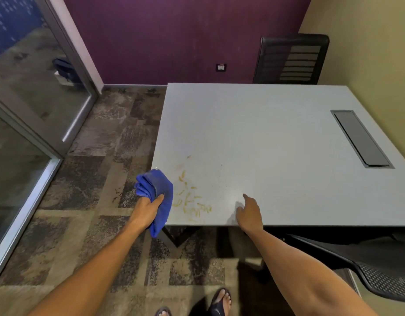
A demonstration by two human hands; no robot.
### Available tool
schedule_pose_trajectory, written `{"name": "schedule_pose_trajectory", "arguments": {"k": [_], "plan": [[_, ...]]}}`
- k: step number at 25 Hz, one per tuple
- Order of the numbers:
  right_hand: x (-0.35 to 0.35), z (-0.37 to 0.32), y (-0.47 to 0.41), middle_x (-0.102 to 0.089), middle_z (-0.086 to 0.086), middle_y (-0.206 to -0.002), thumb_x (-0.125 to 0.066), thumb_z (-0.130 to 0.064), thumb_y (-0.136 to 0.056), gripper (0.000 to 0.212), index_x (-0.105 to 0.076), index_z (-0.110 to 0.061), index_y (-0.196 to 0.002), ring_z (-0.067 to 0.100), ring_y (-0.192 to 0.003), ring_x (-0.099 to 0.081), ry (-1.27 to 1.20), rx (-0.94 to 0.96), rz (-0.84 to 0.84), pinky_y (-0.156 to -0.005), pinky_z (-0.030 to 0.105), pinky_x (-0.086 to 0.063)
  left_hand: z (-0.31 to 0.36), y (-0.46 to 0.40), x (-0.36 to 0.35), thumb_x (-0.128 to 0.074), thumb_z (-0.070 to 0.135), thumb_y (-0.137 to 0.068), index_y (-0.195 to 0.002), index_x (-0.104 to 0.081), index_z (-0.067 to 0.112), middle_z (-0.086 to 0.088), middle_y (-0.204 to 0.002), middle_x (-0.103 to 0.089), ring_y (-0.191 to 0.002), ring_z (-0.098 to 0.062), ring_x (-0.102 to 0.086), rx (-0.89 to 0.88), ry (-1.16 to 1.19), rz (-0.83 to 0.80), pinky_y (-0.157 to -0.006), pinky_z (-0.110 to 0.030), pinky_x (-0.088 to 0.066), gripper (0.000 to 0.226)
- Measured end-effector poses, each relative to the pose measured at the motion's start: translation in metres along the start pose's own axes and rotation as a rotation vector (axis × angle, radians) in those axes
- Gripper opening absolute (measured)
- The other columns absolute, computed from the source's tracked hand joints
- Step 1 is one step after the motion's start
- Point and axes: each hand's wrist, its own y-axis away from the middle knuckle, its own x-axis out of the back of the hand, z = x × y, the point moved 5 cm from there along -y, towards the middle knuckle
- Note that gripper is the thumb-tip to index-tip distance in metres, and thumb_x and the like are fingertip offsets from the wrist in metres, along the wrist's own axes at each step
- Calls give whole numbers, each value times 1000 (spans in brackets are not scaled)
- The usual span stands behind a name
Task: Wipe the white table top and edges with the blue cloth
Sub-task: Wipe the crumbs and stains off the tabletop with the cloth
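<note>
The white table (265,133) fills the right half of the view. A bunched blue cloth (156,190) hangs over the table's near left corner, gripped in my left hand (146,210). Several yellowish crumbs (190,199) and a faint stain lie on the top just right of the cloth. My right hand (249,213) rests near the front edge, right of the crumbs, fingers loosely apart and holding nothing.
A grey cable hatch (361,137) is set into the table at the right. One black mesh chair (292,60) stands behind the table and another (368,265) at the near right. A glass partition (37,99) stands at the left. My sandalled feet (219,302) are on patterned carpet.
</note>
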Motion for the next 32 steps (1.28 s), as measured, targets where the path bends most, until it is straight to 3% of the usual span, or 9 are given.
{"name": "schedule_pose_trajectory", "arguments": {"k": [3, 7, 12, 16, 18, 21, 25, 29, 32], "plan": [[6, 15, -5, -28, 13, -166, -47, -9, -105, 62, -23, -5, -161, 28, -153, -27, 164, -13, 13, -126, 37, -23, -15, -14, 9, -50, 26, -102, -122, -52, 12, -22, -101, -60, -83, -37, -59, 16, -34, 33, -76, -49, -49, 24], [15, 35, -24, -33, 18, -161, -49, -7, -102, 63, -24, 0, -159, 31, -149, -30, 347, -16, 46, -123, 36, -27, -28, -28, 13, -49, 27, -102, -120, -55, -6, -32, -92, -58, -70, -38, -56, 8, -106, 92, -56, -37, -43, 38], [7, 53, -54, -30, 22, -161, -44, -24, -106, 63, -22, 4, -157, 37, -145, -30, 478, -75, 37, -120, 42, -29, -18, -54, 13, -50, 33, -101, -105, -56, 7, -35, -93, -59, -79, -47, -61, -46, -161, 129, -69, -56, -53, 26], [-18, 51, -75, 14, 13, -171, -30, -55, -107, 83, 5, -5, -163, 42, -155, 15, 372, -281, -82, -126, 58, 3, 9, -94, 14, -45, 27, -104, -91, -48, 28, -24, -88, -52, -78, -36, -55, -102, -266, 97, -76, -58, -50, 13], [-32, 51, -82, 24, 8, -169, -24, -63, -104, 88, 15, -8, -161, 41, -153, 26, 321, -333, -67, -123, 60, 14, 21, -119, 16, -44, 21, -104, -96, -50, 26, -23, -88, -51, -78, -36, -53, -128, -316, 99, -77, -58, -49, 11], [-45, 55, -89, 22, 6, -170, -12, -69, -100, 90, 15, -11, -162, 39, -154, 25, 318, -382, 30, -123, 61, 13, 32, -161, 15, -45, 10, -103, -118, -50, 0, -23, -96, -52, -83, -35, -53, -141, -392, 96, -78, -54, -48, 19], [-55, 58, -90, 9, 8, -173, -2, -71, -96, 91, 6, -10, -163, 40, -156, 14, 375, -389, 159, -123, 64, 6, 41, -203, 4, -45, 13, -103, -102, -45, 9, -20, -89, -49, -77, -31, -49, -93, -445, 56, -68, -45, -42, 4], [-59, 68, -97, 5, 10, -173, -2, -71, -96, 92, 0, -10, -164, 41, -156, 11, 448, -403, 208, -122, 67, 3, 39, -246, 3, -43, 2, -98, -115, -51, -6, -17, -84, -49, -69, -31, -48, -40, -574, 95, -64, -39, -37, 20], [-59, 72, -99, 1, 12, -173, -5, -70, -97, 90, -1, -10, -164, 43, -156, 8, 491, -397, 228, -122, 68, 0, 48, -266, 7, -46, 1, -92, -116, -52, -2, -12, -76, -51, -68, -32, -51, -50, -738, 131, -61, -38, -39, 25]]}}
